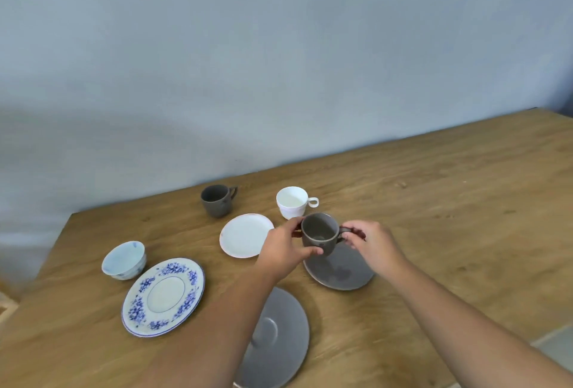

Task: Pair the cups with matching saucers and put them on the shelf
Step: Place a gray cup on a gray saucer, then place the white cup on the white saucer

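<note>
Both hands hold a grey cup (319, 232) just above a grey saucer (338, 269). My left hand (285, 248) grips its body and my right hand (369, 242) pinches its handle. A second grey cup (217, 200) stands at the back, and a second grey saucer (279, 341) lies near me, partly under my left forearm. A white cup (293, 201) stands behind a white saucer (245, 235). At the left, a blue-patterned cup (124, 260) sits beside a blue floral saucer (164, 296).
Everything rests on a wooden table (449, 201) against a pale blue wall (248, 62). The table's left edge runs close to the blue cup. No shelf is in view.
</note>
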Demonstrator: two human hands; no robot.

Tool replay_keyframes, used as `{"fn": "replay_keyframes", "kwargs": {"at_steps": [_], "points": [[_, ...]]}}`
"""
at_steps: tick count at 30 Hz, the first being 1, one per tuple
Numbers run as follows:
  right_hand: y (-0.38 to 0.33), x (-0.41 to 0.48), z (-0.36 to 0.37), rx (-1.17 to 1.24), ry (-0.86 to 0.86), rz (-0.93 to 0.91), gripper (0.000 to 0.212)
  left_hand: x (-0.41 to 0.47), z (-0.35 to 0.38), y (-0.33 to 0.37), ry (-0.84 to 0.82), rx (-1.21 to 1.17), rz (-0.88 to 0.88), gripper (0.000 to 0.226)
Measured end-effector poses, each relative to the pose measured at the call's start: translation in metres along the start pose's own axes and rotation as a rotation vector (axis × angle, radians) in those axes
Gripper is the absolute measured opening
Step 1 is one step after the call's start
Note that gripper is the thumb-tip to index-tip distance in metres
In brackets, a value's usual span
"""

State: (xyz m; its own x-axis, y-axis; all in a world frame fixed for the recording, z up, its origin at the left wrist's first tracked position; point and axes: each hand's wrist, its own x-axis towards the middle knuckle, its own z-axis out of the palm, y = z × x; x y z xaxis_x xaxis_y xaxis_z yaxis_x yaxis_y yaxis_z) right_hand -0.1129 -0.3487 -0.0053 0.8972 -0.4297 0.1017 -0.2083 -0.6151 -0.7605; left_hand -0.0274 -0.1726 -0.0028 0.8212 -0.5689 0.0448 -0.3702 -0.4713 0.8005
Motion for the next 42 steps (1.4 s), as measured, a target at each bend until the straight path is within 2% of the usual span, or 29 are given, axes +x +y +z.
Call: {"fn": "replay_keyframes", "kwargs": {"at_steps": [7,17,26,31,33,37,39,42], "points": [[0.032,-0.012,-0.016,-0.018,-0.003,0.094,0.02,0.007,0.036,0.003,-0.076,0.017,0.0,0.067],[0.042,-0.006,-0.016,-0.023,-0.007,0.123,0.024,0.011,0.046,0.003,-0.072,0.059,-0.04,0.074],[0.044,0.0,-0.019,-0.069,-0.033,0.093,0.03,0.004,0.051,0.003,-0.029,0.025,-0.065,0.072],[0.045,-0.002,-0.04,0.089,-0.037,0.119,0.033,0.003,0.043,-0.004,-0.083,-0.053,-0.088,0.081],[0.044,0.001,-0.049,0.116,0.002,0.138,0.026,0.003,0.034,-0.008,-0.017,-0.094,-0.108,0.083],[0.028,0.027,-0.046,0.108,0.039,0.09,0.019,0.013,0.016,-0.012,0.204,-0.103,-0.122,0.072],[0.016,0.046,-0.037,0.091,0.002,0.045,0.02,0.028,0.005,-0.013,0.238,-0.042,-0.114,0.072],[0.0,0.078,-0.022,0.062,-0.074,0.014,0.028,0.058,-0.013,-0.017,0.204,0.073,-0.131,0.077]]}}
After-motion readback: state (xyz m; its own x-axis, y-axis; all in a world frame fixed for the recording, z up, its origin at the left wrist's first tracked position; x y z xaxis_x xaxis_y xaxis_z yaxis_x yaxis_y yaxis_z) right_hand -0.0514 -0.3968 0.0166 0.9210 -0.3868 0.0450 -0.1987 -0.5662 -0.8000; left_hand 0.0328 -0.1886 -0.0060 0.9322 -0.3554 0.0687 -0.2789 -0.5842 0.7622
